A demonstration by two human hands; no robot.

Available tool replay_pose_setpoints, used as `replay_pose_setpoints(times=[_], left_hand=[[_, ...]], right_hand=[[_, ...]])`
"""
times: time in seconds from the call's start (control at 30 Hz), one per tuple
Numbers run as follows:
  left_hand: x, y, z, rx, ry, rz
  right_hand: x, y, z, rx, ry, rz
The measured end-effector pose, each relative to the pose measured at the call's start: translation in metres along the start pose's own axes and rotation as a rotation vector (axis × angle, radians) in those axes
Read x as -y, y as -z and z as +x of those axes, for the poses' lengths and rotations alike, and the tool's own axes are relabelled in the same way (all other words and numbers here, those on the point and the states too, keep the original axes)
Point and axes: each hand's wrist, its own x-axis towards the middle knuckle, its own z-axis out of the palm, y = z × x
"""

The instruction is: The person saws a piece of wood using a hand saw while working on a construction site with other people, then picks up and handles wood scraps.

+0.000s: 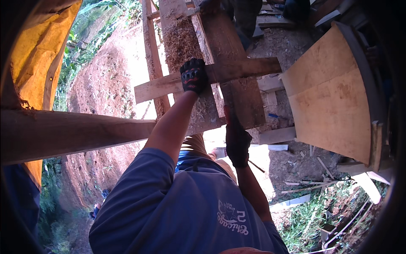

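A narrow wooden board [251, 67] lies crosswise over the planks of a rough workbench [243, 103]. My left hand [194, 76], in a black padded glove, is closed over this board left of its middle and presses it down. In my gloved right hand [238, 144], nearer my body, is a hand saw [227, 95] with a red part at its handle. Its dark blade points away from me and meets the board just right of my left hand. How deep the blade sits in the wood cannot be made out.
Wood shavings [182, 42] cover the bench's left plank. A thick beam [76, 133] crosses at left, beside a yellow tarp [42, 51]. A large plywood panel [334, 93] leans at right, above scattered offcuts [304, 184]. Another person's legs [245, 19] are beyond the bench.
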Motion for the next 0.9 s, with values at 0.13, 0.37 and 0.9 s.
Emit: replay_pose_setpoints(times=[0.13, 0.37, 0.9], left_hand=[[-0.002, -0.001, 0.002, 0.011, 0.031, 0.026], [-0.014, -0.002, 0.005, -0.005, 0.037, -0.008], [-0.001, 0.006, -0.002, 0.015, 0.074, 0.0]], right_hand=[[0.0, -0.011, 0.005, -0.031, 0.037, -0.015], [0.033, 0.057, -0.036, 0.141, -0.145, -0.003], [0.06, 0.07, -0.006, 0.151, -0.099, 0.102]])
